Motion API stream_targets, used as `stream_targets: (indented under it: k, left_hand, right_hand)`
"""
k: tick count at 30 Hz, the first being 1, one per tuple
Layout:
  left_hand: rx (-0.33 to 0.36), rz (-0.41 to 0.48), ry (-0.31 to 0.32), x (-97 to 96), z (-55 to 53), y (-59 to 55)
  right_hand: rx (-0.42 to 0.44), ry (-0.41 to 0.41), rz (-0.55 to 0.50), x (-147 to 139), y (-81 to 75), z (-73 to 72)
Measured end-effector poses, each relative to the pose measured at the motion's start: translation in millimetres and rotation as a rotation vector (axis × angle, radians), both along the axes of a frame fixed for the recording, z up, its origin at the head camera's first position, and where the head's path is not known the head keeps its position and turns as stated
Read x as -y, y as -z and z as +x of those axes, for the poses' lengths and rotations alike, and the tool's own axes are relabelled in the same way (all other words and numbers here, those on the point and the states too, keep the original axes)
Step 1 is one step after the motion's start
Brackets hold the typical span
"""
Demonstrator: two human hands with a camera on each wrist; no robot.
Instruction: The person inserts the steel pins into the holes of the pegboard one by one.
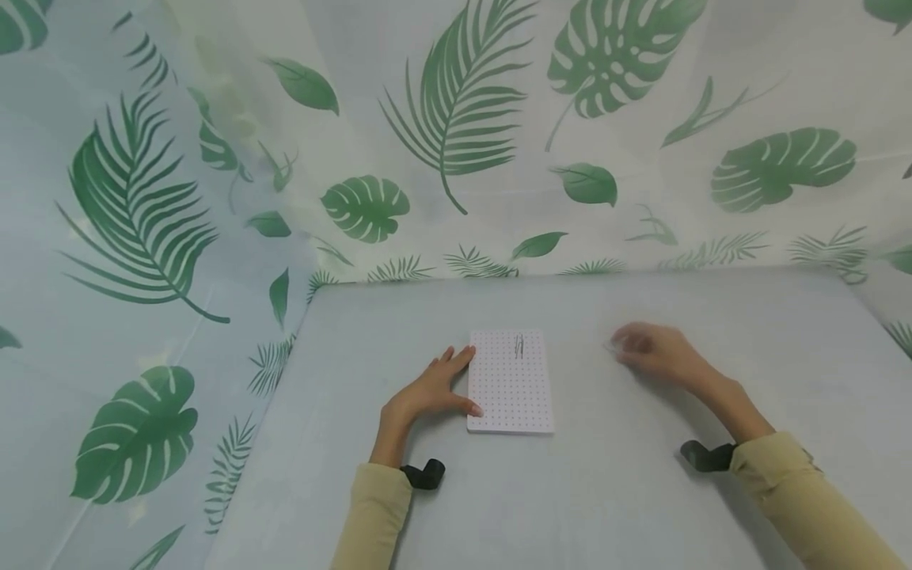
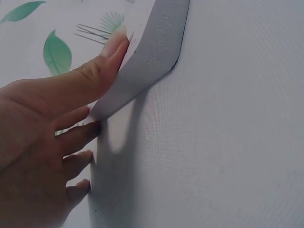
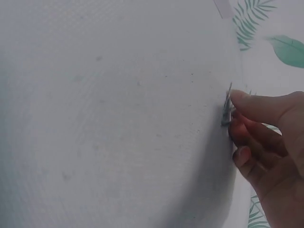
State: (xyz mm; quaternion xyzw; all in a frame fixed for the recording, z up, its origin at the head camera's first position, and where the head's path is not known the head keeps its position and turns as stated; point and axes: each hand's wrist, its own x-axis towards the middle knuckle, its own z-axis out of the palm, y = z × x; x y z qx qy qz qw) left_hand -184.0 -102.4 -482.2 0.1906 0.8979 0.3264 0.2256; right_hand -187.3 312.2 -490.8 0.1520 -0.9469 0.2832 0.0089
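A white pegboard (image 1: 509, 388) with rows of small holes lies on the table. Several thin metal pins (image 1: 519, 347) stand out from its upper right part; in the left wrist view these pins (image 2: 92, 32) project past the thumb tip. My left hand (image 1: 431, 392) rests at the board's left side, thumb over the lower left edge and fingers spread along the upper left edge. To the right of the board, my right hand (image 1: 655, 352) pinches a small cluster of thin metal pins (image 3: 227, 107) between thumb and fingertips, close over the table. The cluster is blurred in the head view.
The pale table (image 1: 606, 499) reaches back to a leaf-printed curtain (image 1: 484, 222), which also hangs along the left side. Black wrist devices (image 1: 425, 475) sit at both cuffs.
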Motion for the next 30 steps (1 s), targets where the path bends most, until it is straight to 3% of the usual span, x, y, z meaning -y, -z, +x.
stream_targets:
  k: [9,13,21,30]
  left_hand:
    - [0.025,0.005,-0.016,-1.8,-1.1,-1.7]
    - [0.030,0.003,-0.031,-1.5,-0.7,-1.3]
    - [0.029,0.006,-0.038,-0.1,-0.7,0.1]
    - [0.033,0.021,-0.042,1.2,-0.3,0.8]
  right_hand:
    - [-0.028,0.099,-0.038,-1.8,-4.7,3.1]
    - [-0.046,0.094,-0.058,1.3,-8.5,4.6]
    - [0.037,0.103,-0.120,17.2,-14.0,6.9]
    - [0.042,0.072,-0.174,32.8,-15.4,6.2]
